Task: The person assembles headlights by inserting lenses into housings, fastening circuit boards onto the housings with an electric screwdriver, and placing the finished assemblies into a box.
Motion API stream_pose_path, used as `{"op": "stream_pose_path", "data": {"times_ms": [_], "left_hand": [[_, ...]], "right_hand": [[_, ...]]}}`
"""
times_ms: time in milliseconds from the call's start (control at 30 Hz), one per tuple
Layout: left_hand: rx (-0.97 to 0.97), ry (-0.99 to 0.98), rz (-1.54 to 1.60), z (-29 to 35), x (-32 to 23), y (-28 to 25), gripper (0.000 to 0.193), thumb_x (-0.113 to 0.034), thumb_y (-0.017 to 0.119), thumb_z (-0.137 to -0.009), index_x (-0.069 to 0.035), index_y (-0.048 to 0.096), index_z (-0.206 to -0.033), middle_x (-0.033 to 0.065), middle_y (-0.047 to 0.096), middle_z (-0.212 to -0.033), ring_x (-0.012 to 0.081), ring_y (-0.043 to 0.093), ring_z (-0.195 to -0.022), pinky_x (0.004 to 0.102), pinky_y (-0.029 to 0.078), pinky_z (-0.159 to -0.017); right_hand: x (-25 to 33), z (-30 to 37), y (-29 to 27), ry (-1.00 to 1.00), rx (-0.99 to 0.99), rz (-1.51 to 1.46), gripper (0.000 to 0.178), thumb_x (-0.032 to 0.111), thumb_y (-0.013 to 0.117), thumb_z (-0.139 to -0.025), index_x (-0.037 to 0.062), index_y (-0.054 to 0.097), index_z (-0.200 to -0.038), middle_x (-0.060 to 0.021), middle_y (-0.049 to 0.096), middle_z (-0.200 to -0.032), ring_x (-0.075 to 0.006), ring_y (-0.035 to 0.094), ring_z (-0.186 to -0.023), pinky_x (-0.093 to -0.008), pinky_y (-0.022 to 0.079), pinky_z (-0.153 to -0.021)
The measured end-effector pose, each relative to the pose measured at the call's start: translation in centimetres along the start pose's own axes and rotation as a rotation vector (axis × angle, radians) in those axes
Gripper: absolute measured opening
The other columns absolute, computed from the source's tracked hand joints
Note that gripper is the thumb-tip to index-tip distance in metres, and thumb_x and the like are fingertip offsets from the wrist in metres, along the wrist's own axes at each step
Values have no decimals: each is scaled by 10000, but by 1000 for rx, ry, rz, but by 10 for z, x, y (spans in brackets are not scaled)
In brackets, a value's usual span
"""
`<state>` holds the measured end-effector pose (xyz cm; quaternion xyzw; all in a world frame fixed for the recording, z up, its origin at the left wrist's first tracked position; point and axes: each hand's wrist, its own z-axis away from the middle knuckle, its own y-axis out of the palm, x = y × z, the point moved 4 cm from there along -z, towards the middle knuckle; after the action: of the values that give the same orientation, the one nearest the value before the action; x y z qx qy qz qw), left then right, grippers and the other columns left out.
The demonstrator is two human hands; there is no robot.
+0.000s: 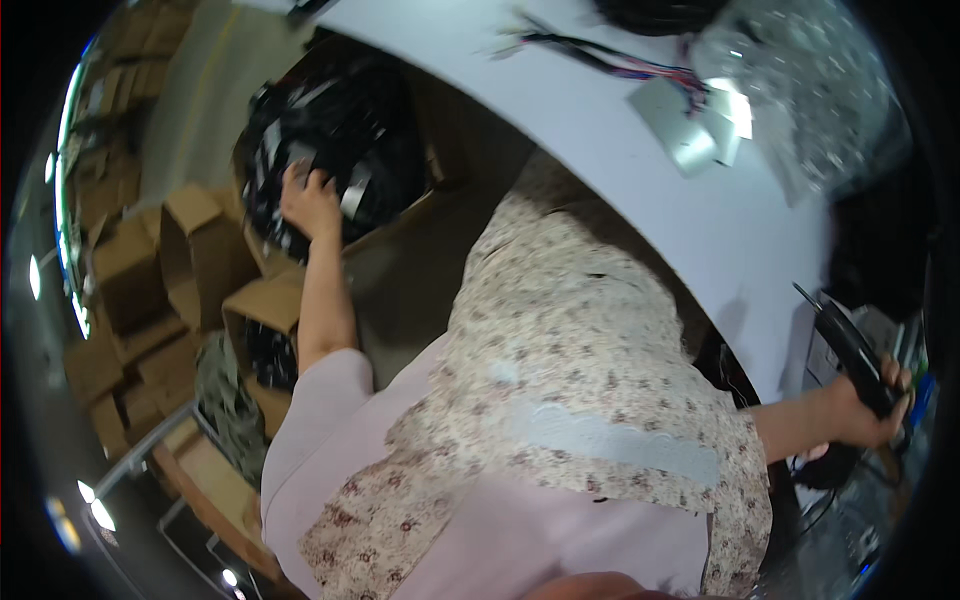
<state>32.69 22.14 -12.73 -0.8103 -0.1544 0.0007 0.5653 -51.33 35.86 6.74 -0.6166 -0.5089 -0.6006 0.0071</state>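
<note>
My left hand (312, 208) reaches out to the left over a cardboard box full of black, shiny plastic-wrapped items (385, 125). Its fingers are apart and bent down at the pile; whether the tips touch it is hard to tell. Off to the right, beyond the table's edge, my right hand (868, 408) is wrapped around a black electric screwdriver (852, 342). The tool's thin bit points up and to the left.
A white table (590, 130) curves across the upper right, bearing a bundle of wires (610, 62), silvery plates (672, 125) and clear plastic bags (800, 90). Open cardboard boxes (200, 250) stack up at the left, near a greenish cloth (228, 405).
</note>
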Motion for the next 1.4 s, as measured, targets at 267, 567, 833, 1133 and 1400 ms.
{"op": "stream_pose_path", "data": {"times_ms": [267,567,833,1133,1400], "left_hand": [[-399,-17,398,-39,-56,-60,216,-136,721,-843,-85,634,-1034,144,577,-1326,358,528,-1258,505,424,-1024],[-125,960,884,-156,-376,-193,309,-177,787,-833,-72,703,-1111,105,673,-1144,326,580,-1149,424,435,-1000],[108,897,954,-194,-385,-165,312,-173,808,-822,-41,710,-1087,81,696,-1107,252,616,-1101,388,410,-1020],[105,1128,1153,-56,-395,-278,217,14,792,-715,-87,707,-887,30,678,-826,232,652,-865,469,435,-962],[265,1546,1011,45,-457,-259,174,-167,790,-799,-126,674,-921,2,643,-889,231,617,-872,417,439,-916]], "right_hand": [[-16,47,35,-68,-151,-4,148,124,588,-912,67,571,-1047,-99,520,-931,-208,492,-785,-336,406,-755],[-14,53,54,-24,15,-114,270,84,572,-934,61,529,-1200,-122,530,-968,-205,481,-820,-339,418,-788],[21,59,24,25,-107,236,311,59,596,-930,-20,577,-1231,-182,639,-1066,-205,612,-765,-309,517,-682],[-60,80,64,617,120,837,649,80,746,-812,-27,512,-1407,-64,646,-850,-141,681,-677,-263,525,-608],[-92,81,69,580,-5,855,849,87,739,-826,-57,292,-1534,-215,429,-1439,-190,715,-755,-284,554,-624]]}}
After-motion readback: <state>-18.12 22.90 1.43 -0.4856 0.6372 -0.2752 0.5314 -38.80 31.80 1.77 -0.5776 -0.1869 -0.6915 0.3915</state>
